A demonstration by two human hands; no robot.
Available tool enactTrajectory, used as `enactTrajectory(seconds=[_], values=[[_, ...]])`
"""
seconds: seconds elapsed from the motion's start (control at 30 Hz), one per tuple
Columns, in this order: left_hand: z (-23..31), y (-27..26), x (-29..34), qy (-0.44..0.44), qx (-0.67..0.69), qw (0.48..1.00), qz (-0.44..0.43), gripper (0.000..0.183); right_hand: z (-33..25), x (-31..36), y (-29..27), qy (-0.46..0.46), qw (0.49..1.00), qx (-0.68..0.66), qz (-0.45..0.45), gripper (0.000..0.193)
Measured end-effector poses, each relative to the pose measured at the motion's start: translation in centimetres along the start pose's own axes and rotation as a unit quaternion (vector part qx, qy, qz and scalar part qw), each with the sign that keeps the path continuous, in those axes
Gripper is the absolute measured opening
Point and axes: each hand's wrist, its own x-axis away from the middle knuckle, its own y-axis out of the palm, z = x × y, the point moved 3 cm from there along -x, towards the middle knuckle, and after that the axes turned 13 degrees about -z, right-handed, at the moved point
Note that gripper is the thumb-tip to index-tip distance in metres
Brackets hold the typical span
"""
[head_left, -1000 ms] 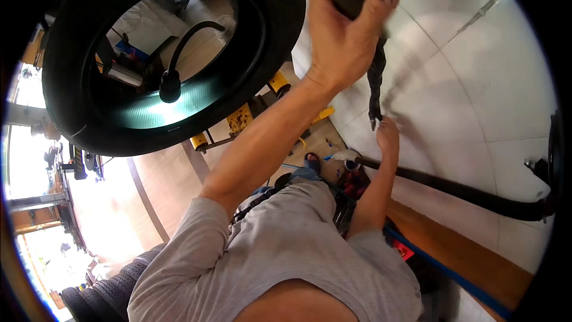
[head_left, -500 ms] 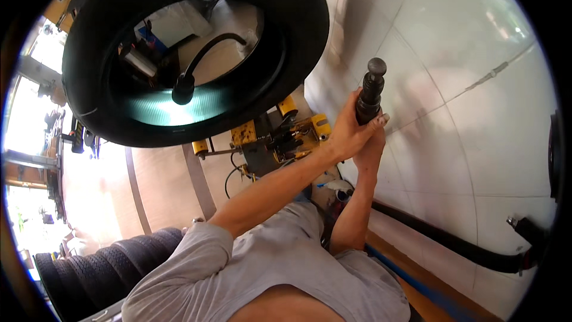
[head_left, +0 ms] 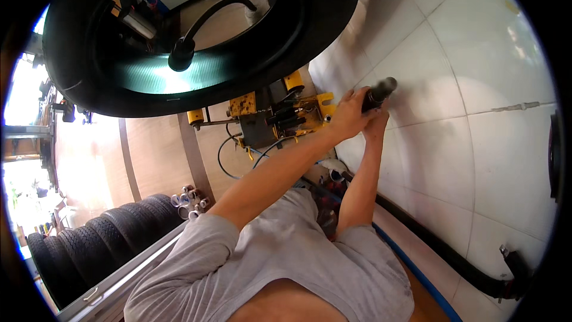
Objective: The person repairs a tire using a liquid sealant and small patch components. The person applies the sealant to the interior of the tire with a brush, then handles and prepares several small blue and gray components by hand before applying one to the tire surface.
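Note:
In front of the tiled wall, both hands are together around a black cylindrical hand tool. It has a ridged body and a rounded grey end, which points up and right and is slightly blurred. My left hand wraps the tool from the left side, fingers closed. My right hand is closed around its lower part, partly hidden behind the left. To the left, apart from the hands, a big black tire stands raised. A gooseneck lamp reaches into the tire and lights its inner surface.
Below the tire is a yellow and black machine frame with hoses. White tiled wall rises on the right, a thick black hose along its foot. Several tires stand in a row at lower left, beside a metal rail.
The tool has tipped further toward the right and the wall, still in both hands. The view has shifted, so the tire and lamp sit higher in the picture.

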Motion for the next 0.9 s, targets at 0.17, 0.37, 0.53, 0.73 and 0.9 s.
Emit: enactTrajectory(seconds=[0.17,0.37,0.53,0.73,0.9], values=[[-4.7,-0.7,6.9,-0.032,-0.094,0.979,-0.179,0.053,1.3,-1.7,-3.2,-0.036,0.789,0.614,0.013,0.056],[-13.5,-6.5,22.7,-0.227,0.074,0.964,-0.118,0.042,7.9,-4.2,-8.5,0.060,0.739,0.671,-0.005,0.059],[-22.6,-9.2,38.9,-0.421,0.155,0.889,0.090,0.041,10.7,-5.3,-11.3,0.093,0.729,0.676,-0.053,0.057],[-27.1,-5.3,55.1,-0.577,0.062,0.796,0.173,0.050,11.7,-7.5,-12.2,0.116,0.709,0.688,-0.103,0.054],[-25.7,-2.6,59.4,-0.633,0.137,0.733,0.208,0.057,11.5,-6.9,-13.1,0.103,0.694,0.703,-0.116,0.057]])
